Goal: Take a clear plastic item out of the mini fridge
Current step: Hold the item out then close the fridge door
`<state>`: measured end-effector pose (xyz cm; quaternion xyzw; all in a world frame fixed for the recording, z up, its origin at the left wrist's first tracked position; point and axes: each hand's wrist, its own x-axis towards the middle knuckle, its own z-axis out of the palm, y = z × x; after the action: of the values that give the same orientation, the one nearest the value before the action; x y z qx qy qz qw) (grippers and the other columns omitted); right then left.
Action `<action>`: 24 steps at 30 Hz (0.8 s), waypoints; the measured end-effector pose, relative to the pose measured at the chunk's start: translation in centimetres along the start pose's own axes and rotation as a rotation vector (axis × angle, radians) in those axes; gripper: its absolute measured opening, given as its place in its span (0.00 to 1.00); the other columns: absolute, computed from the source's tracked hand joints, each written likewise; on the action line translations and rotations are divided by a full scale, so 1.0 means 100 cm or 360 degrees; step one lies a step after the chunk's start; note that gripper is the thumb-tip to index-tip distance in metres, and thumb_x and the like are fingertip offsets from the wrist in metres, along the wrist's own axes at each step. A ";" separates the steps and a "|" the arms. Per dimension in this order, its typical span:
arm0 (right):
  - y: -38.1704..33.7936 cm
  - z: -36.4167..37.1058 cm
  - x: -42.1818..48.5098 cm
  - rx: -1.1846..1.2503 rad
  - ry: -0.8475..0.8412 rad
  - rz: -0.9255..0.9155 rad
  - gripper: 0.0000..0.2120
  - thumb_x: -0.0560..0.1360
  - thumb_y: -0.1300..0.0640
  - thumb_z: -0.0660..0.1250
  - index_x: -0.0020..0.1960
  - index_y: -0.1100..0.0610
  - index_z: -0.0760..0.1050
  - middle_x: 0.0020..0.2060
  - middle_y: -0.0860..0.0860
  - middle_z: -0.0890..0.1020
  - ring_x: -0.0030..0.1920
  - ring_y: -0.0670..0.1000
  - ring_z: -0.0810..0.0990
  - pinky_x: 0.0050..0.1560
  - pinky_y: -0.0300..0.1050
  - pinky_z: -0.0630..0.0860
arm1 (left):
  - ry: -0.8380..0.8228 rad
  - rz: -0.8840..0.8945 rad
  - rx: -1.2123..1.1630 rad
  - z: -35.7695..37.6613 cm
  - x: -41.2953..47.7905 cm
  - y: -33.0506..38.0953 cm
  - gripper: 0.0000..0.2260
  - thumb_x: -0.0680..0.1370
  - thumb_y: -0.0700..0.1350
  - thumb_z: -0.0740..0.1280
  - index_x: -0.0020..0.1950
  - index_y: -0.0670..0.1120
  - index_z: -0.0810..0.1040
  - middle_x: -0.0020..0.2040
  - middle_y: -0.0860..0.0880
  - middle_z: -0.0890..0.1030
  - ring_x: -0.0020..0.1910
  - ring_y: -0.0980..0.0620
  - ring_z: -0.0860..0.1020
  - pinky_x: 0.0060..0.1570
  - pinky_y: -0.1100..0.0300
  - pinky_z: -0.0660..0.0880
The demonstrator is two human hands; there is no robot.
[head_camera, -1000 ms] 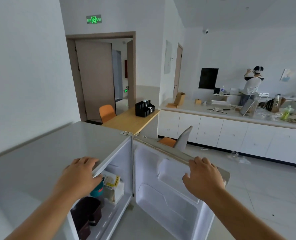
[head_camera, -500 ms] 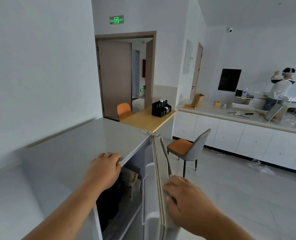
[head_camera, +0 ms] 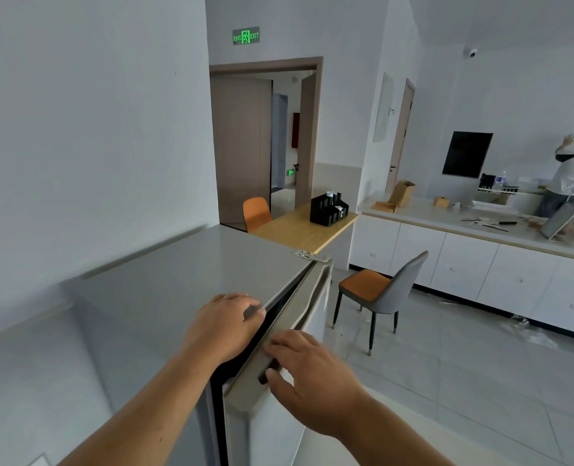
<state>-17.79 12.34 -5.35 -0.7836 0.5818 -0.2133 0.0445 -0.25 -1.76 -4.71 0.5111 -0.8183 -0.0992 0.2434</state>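
The grey mini fridge stands below me with its door swung almost shut; only a narrow dark gap shows along the top front edge. My left hand lies on the fridge top with its fingertips curled over that front edge, at the gap. My right hand grips the top of the door near its free corner, thumb at the dark handle recess. The inside of the fridge is hidden, and no clear plastic item is visible.
A grey chair with an orange seat stands just right of the door. Behind the fridge is a wooden table with a black organiser. A white counter runs along the right, where a person stands. A wall is close on the left.
The door has swung from wide open to nearly shut, pushed by my right hand. The fridge's contents have gone out of sight. My left hand has stayed on the top edge.
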 end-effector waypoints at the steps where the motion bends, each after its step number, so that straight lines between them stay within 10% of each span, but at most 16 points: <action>1: -0.001 0.001 0.002 0.0002 -0.0001 -0.0016 0.26 0.82 0.37 0.52 0.75 0.45 0.69 0.70 0.40 0.70 0.71 0.41 0.66 0.69 0.41 0.66 | -0.0004 0.0005 -0.0006 0.000 0.000 0.000 0.30 0.75 0.69 0.54 0.68 0.57 0.78 0.69 0.56 0.79 0.69 0.53 0.72 0.67 0.52 0.70; 9: -0.019 0.006 0.035 -0.0081 -0.0019 -0.0057 0.17 0.81 0.43 0.58 0.61 0.51 0.77 0.61 0.46 0.74 0.63 0.48 0.71 0.61 0.50 0.76 | 0.0009 -0.0039 -0.0103 -0.002 0.002 -0.001 0.18 0.80 0.60 0.62 0.67 0.57 0.79 0.69 0.55 0.79 0.69 0.53 0.72 0.67 0.53 0.69; 24: -0.014 0.014 0.032 -0.0048 0.0020 -0.0059 0.19 0.80 0.40 0.56 0.63 0.49 0.75 0.62 0.44 0.73 0.63 0.47 0.71 0.63 0.47 0.75 | 0.0033 -0.0044 -0.0113 -0.002 0.000 -0.001 0.18 0.79 0.61 0.62 0.66 0.58 0.79 0.68 0.56 0.79 0.67 0.55 0.73 0.61 0.56 0.70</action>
<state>-15.22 9.54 -5.25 -0.7935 0.5705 -0.2104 0.0251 -0.10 -1.76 -4.58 0.5143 -0.8047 -0.1262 0.2683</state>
